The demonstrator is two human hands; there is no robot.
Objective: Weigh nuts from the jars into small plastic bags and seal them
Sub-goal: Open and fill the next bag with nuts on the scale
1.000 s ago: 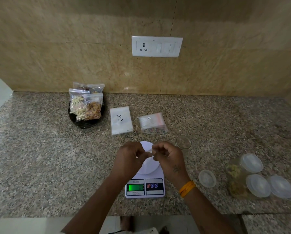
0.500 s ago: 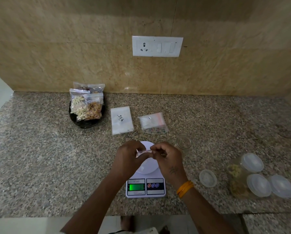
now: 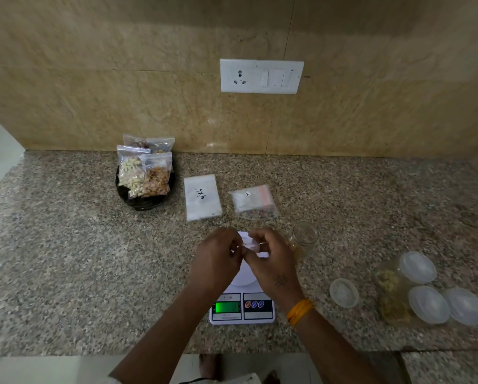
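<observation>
Head view. My left hand (image 3: 218, 257) and right hand (image 3: 272, 261) meet above the scale (image 3: 243, 306), fingers of both curled and pinching a small plastic bag (image 3: 250, 242) between them; bag is crumpled, contents not readable. Bag sits over the scale's white round platform, whether touching it I can't tell. Scale display lit green, digits too small to read. Orange band on my right wrist.

Just right of my right hand: open glass jar (image 3: 304, 235), upright, no lid on. Its likely lid (image 3: 344, 292) lies flat on the countertop (image 3: 65, 259), nearer the front edge. Far right: jars (image 3: 395, 295) w/ white lids, three lids visible, pale nuts inside two; the third's contents unclear.

Back left, near wall: dark bowl (image 3: 146, 202) holding filled bags (image 3: 145, 176), cashews and brownish nuts visible. Btwn bowl and scale: flat pack of empty bags (image 3: 202, 196) w/ handwriting, and beside it a second bag pack (image 3: 253, 202). Switch plate (image 3: 261, 76) on wall.
</observation>
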